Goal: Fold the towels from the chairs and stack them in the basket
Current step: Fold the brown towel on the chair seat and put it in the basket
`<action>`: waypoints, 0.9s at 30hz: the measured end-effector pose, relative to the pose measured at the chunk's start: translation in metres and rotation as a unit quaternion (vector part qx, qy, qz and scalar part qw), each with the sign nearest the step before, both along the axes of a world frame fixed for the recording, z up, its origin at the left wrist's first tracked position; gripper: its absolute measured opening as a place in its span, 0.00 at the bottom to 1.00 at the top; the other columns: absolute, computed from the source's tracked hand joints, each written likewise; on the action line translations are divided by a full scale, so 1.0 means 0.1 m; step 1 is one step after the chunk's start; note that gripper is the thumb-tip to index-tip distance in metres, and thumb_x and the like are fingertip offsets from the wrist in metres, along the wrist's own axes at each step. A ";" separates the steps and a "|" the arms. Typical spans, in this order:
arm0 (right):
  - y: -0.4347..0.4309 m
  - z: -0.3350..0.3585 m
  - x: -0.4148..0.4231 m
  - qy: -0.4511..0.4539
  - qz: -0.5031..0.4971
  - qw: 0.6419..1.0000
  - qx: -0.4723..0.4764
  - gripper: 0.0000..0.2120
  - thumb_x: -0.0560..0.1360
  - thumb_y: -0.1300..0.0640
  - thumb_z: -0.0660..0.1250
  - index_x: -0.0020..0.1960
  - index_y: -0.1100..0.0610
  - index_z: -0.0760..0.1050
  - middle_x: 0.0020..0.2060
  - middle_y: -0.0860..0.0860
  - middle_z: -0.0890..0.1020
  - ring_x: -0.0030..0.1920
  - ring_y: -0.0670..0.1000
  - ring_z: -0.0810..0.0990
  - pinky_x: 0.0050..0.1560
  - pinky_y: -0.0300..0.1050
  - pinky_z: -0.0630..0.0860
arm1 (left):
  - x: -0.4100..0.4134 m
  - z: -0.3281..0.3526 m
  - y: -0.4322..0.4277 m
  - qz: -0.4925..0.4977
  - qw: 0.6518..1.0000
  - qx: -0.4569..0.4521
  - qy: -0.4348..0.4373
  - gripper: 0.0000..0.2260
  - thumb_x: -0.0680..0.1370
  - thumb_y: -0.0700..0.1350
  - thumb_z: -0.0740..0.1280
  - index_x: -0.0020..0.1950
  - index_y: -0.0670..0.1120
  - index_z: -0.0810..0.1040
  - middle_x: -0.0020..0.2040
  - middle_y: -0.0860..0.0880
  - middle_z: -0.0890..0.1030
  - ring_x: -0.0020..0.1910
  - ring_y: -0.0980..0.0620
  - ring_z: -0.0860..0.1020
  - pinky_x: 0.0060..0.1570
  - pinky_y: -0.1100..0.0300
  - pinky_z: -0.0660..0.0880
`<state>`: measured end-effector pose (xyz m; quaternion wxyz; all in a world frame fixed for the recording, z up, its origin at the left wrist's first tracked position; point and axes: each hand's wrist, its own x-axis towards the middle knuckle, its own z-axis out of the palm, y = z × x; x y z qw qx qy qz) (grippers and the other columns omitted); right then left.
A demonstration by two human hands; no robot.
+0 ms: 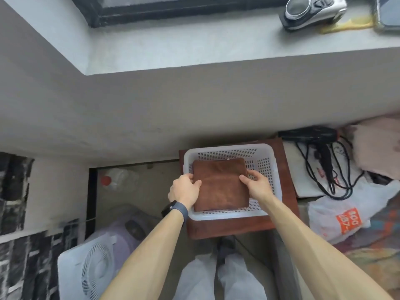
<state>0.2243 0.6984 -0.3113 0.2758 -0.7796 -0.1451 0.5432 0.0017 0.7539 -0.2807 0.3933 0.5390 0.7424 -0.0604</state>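
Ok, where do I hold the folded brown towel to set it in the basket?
Take the brown towel by its left and right edges, from above, as the left hand and right hand do. It is a flat folded square; side grips likely keep layers together inside the basket.

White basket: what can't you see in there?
Head view:
- Floor of the white perforated plastic basket: covered by the folded brown towel, so any towels beneath are hidden.
- Fingertips of the left hand and right hand: behind the towel's edges.
- Chairs: outside the frame.
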 end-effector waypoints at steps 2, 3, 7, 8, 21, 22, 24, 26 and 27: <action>0.01 -0.03 0.00 0.000 0.003 1.000 0.001 0.21 0.79 0.53 0.70 0.70 0.55 0.73 0.58 0.54 0.81 0.54 0.53 0.82 0.52 0.50 0.83 | 0.02 -0.02 0.04 -0.032 0.999 0.002 0.027 0.20 0.78 0.58 0.66 0.69 0.55 0.76 0.63 0.50 0.81 0.61 0.44 0.80 0.58 0.52 0.77; 0.02 -0.04 0.01 -0.004 0.006 1.000 0.001 0.21 0.79 0.52 0.70 0.71 0.55 0.73 0.58 0.54 0.81 0.54 0.54 0.82 0.56 0.52 0.82 | 0.04 -0.02 0.05 -0.049 0.998 0.003 0.044 0.20 0.78 0.58 0.66 0.69 0.55 0.75 0.62 0.49 0.81 0.60 0.43 0.80 0.58 0.51 0.77; 0.06 -0.08 0.00 -0.033 0.034 0.999 -0.012 0.23 0.78 0.49 0.69 0.71 0.54 0.73 0.61 0.55 0.81 0.59 0.55 0.81 0.61 0.56 0.80 | 0.11 0.07 0.05 -0.115 0.987 0.030 0.109 0.23 0.79 0.56 0.66 0.72 0.53 0.68 0.60 0.46 0.81 0.56 0.41 0.81 0.52 0.50 0.77; 0.08 -0.06 -0.02 -0.041 0.043 0.998 -0.013 0.22 0.79 0.49 0.69 0.71 0.54 0.73 0.62 0.54 0.80 0.60 0.56 0.80 0.62 0.56 0.79 | 0.14 0.10 0.02 -0.131 0.984 0.045 0.116 0.25 0.79 0.56 0.66 0.73 0.52 0.65 0.63 0.46 0.78 0.55 0.40 0.81 0.50 0.49 0.78; -0.14 -0.52 -0.36 -0.421 0.450 0.780 0.108 0.29 0.84 0.42 0.45 0.82 0.52 0.48 0.82 0.51 0.50 0.81 0.51 0.41 0.79 0.56 0.39 | 0.11 -0.58 -0.19 -0.352 0.906 0.205 0.112 0.31 0.80 0.61 0.55 0.80 0.48 0.60 0.80 0.44 0.61 0.79 0.44 0.57 0.77 0.39 0.47; -0.15 -0.60 -0.32 -0.420 0.455 0.779 0.097 0.30 0.84 0.41 0.45 0.82 0.52 0.46 0.82 0.50 0.49 0.81 0.50 0.41 0.79 0.57 0.38 | 0.10 -0.64 -0.21 -0.354 0.906 0.203 0.112 0.31 0.81 0.62 0.54 0.80 0.48 0.59 0.80 0.44 0.60 0.80 0.44 0.56 0.77 0.38 0.46; -0.14 -0.68 -0.27 -0.416 0.460 0.780 0.081 0.31 0.84 0.39 0.45 0.82 0.50 0.44 0.81 0.48 0.46 0.81 0.49 0.40 0.79 0.57 0.36 | 0.12 -0.73 -0.23 -0.354 0.907 0.198 0.114 0.32 0.80 0.63 0.52 0.81 0.47 0.57 0.80 0.41 0.58 0.80 0.42 0.54 0.76 0.37 0.45; -0.12 -0.72 -0.28 -0.417 0.459 0.781 0.075 0.31 0.83 0.38 0.45 0.82 0.49 0.43 0.81 0.46 0.44 0.81 0.48 0.39 0.79 0.58 0.36 | 0.14 -0.80 -0.25 -0.355 0.907 0.191 0.124 0.33 0.80 0.63 0.51 0.81 0.46 0.56 0.80 0.40 0.56 0.80 0.40 0.53 0.75 0.34 0.43; -0.11 -0.74 -0.28 -0.416 0.456 0.783 0.073 0.31 0.83 0.38 0.45 0.82 0.48 0.43 0.81 0.46 0.44 0.81 0.48 0.38 0.78 0.58 0.36 | 0.15 -0.82 -0.25 -0.357 0.906 0.185 0.134 0.34 0.81 0.64 0.51 0.81 0.46 0.54 0.80 0.39 0.55 0.80 0.40 0.53 0.75 0.33 0.42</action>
